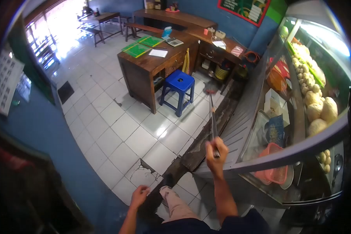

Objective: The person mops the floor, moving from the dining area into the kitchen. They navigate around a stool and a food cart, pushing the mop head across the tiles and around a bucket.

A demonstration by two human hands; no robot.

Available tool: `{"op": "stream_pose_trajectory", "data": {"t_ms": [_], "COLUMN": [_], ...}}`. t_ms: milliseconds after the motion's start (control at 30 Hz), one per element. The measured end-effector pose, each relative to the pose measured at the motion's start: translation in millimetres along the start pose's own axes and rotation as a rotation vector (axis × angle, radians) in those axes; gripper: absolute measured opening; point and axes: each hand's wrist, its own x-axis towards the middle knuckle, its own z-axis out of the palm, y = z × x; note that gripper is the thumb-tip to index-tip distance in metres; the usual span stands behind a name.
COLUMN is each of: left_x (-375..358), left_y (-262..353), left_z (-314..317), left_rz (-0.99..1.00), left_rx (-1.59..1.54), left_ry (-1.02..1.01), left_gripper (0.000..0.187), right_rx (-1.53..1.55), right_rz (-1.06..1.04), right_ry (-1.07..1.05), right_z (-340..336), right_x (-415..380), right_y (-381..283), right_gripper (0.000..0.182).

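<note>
My right hand [217,150] is wrapped round the long handle of a broom [213,123], which reaches away from me over the floor. The broom's dark head [211,89] is blurred, with a reddish patch, and lies on the tiles close to the wooden counter. My left hand [139,195] hangs low at my left side, its fingers loosely bent and holding nothing I can see. Below it are cracked white tiles [142,174] and a dark strip of broken floor.
A blue plastic stool [179,82] stands against a wooden desk [138,80]. To the right is a glass display case [296,156] with vegetables and a pink basket [275,162]. A blue wall [46,144] runs along the left. Benches [93,33] stand at the back.
</note>
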Motion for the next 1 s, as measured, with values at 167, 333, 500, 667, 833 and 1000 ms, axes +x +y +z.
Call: {"op": "stream_pose_trajectory", "data": {"t_ms": [167, 333, 500, 667, 833, 1000], "left_x": [-55.9, -177.3, -251.0, -179.1, -142.9, -236.2], "left_y": [162.3, 257.0, 252.3, 186.1, 143.0, 164.4], "left_z": [102.7, 193.3, 233.5, 227.3, 199.7, 222.4], "left_rz": [0.563, 1.15, 1.276, 1.072, 0.685, 1.037], "left_rx": [0.211, 0.107, 0.292, 0.319, 0.499, 0.299], "left_ry": [-0.121, 0.136, 0.02, 0.265, 0.253, 0.446], "left_gripper": [0.08, 0.065, 0.032, 0.03, 0.025, 0.028], "right_rx": [0.122, 0.532, 0.801, 0.673, 0.358, 0.493], "right_rz": [-0.031, -0.277, -0.312, -0.207, -0.065, -0.039], "right_ry": [-0.1, -0.104, -0.227, -0.089, -0.238, 0.08], "right_z": [-153.8, -309.7, -379.1, -309.8, -257.8, -343.0], "right_x": [-112.1, -202.1, -221.7, -275.6, -322.1, -314.0], "right_y": [-171.3, -250.1, -341.3, -276.1, -221.0, -261.2], "right_gripper": [0.031, 0.017, 0.023, 0.023, 0.012, 0.015]}}
